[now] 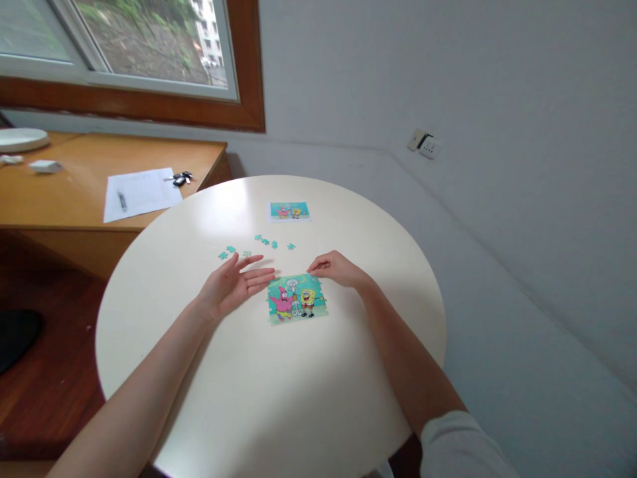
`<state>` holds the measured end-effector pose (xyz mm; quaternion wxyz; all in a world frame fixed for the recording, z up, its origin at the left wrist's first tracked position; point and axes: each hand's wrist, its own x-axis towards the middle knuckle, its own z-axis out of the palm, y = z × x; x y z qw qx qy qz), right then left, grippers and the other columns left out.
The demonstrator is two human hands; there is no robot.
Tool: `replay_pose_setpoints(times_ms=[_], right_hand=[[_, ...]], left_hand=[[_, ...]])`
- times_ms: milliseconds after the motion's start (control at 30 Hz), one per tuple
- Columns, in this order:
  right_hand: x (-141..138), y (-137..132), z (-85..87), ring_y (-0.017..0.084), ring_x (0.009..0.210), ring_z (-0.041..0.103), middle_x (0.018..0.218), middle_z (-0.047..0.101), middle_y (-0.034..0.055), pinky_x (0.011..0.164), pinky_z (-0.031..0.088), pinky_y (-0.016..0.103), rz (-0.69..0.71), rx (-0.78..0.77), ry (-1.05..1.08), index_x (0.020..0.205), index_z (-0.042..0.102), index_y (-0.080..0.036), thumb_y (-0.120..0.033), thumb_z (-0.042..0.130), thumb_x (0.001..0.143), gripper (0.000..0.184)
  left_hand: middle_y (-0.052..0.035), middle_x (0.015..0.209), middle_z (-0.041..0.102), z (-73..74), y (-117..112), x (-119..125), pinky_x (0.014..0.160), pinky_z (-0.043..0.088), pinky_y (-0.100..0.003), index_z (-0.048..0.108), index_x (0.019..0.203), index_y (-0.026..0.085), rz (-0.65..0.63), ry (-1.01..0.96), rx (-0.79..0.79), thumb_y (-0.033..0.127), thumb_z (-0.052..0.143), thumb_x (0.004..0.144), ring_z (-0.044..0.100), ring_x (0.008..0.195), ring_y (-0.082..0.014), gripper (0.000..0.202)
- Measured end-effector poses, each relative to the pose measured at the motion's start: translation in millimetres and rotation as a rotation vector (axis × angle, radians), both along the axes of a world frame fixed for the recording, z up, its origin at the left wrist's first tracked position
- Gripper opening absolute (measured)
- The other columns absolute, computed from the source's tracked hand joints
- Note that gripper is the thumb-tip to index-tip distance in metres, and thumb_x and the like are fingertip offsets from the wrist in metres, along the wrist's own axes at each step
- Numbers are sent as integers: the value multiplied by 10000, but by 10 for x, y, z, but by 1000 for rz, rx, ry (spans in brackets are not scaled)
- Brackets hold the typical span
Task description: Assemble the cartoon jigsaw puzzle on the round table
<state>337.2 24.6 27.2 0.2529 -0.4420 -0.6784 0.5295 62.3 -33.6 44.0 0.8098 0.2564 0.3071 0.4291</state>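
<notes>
A partly assembled jigsaw puzzle (293, 307) with cartoon figures on a teal ground lies flat in the middle of the round white table. My left hand (231, 284) is open over its upper left side, palm turned inward and fingers spread towards the top edge. At the upper right edge, the fingertips of my right hand (336, 267) are pinched together; what is between them is too small to make out. Several loose teal puzzle pieces lie beyond my hands, among them one piece (291, 246) standing apart and another piece (223, 255) near my left thumb.
A reference picture card (289, 212) lies towards the far side of the round table (239, 398). To the left, a wooden desk (149, 149) carries a paper sheet (144, 192) with a pen, keys (180, 178) and a small white box (45, 166). A wall (522, 199) borders the right.
</notes>
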Motion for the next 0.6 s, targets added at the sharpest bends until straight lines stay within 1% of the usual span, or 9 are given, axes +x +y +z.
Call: replay_pose_setpoints(times_ms=[200, 333, 500, 600], right_hand=[[-3, 9, -32, 131, 624, 568, 630, 656, 20, 625, 429, 264, 37, 40, -24, 690, 701, -133, -276, 692, 609, 164], [-10, 3, -42, 121, 601, 536, 608, 625, 12, 592, 406, 252, 58, 75, -51, 685, 688, -132, -276, 688, 627, 155], [-6, -7, -31, 111, 619, 514, 680, 599, 14, 591, 403, 245, 39, 203, -85, 655, 680, -143, -249, 691, 633, 109], [-11, -15, -23, 113, 635, 517, 709, 585, 15, 603, 414, 248, 28, 227, -94, 653, 678, -153, -240, 694, 640, 90]], left_hand=[[-213, 1095, 666, 7, -6, 4, 999, 411, -423, 576, 1136, 113, -7, 14, -6, 450, 444, 894, 610, 1093, -292, 435], [-214, 1093, 666, 18, -13, 10, 977, 428, -427, 584, 1111, 113, 11, 23, -19, 448, 433, 899, 618, 1076, -296, 424], [-216, 1093, 666, 15, -19, 5, 973, 432, -421, 595, 1104, 113, 11, 18, -13, 441, 440, 899, 620, 1073, -291, 418], [-213, 1090, 669, 4, -18, -1, 971, 437, -415, 607, 1089, 115, -5, 11, 4, 434, 453, 894, 622, 1070, -287, 403]])
